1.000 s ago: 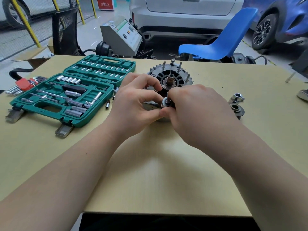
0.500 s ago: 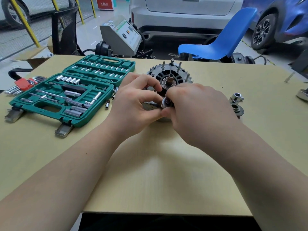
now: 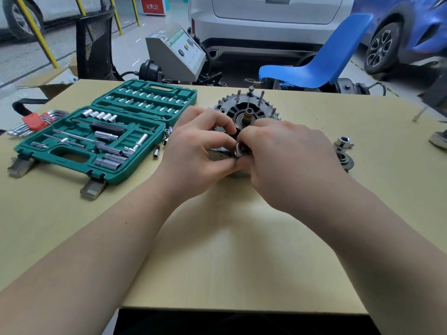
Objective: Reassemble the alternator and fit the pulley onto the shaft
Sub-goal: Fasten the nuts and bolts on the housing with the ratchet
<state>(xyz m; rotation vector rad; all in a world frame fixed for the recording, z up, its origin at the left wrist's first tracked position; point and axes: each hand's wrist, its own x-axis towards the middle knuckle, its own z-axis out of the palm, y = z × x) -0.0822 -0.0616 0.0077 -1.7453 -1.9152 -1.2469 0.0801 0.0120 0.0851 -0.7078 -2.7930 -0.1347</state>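
Note:
The alternator (image 3: 244, 110) lies on the table (image 3: 217, 250) with its finned housing and shaft end (image 3: 248, 115) facing up; several studs stand at its far rim. My left hand (image 3: 196, 151) and my right hand (image 3: 287, 158) meet over its near side. Together they pinch a small silver socket-like piece (image 3: 242, 149) between fingertips. The near part of the alternator is hidden under both hands. The pulley (image 3: 344, 160) and a nut-like part (image 3: 343, 143) lie on the table to the right.
An open green socket set case (image 3: 101, 134) sits to the left, with loose sockets (image 3: 156, 151) beside it and red-handled hex keys (image 3: 33, 122) further left. A blue chair (image 3: 321, 59), a grey tester machine (image 3: 179, 52) and parked cars stand behind the table.
Both hands stay over the alternator's near side; the fingers shift only slightly around the small silver piece.

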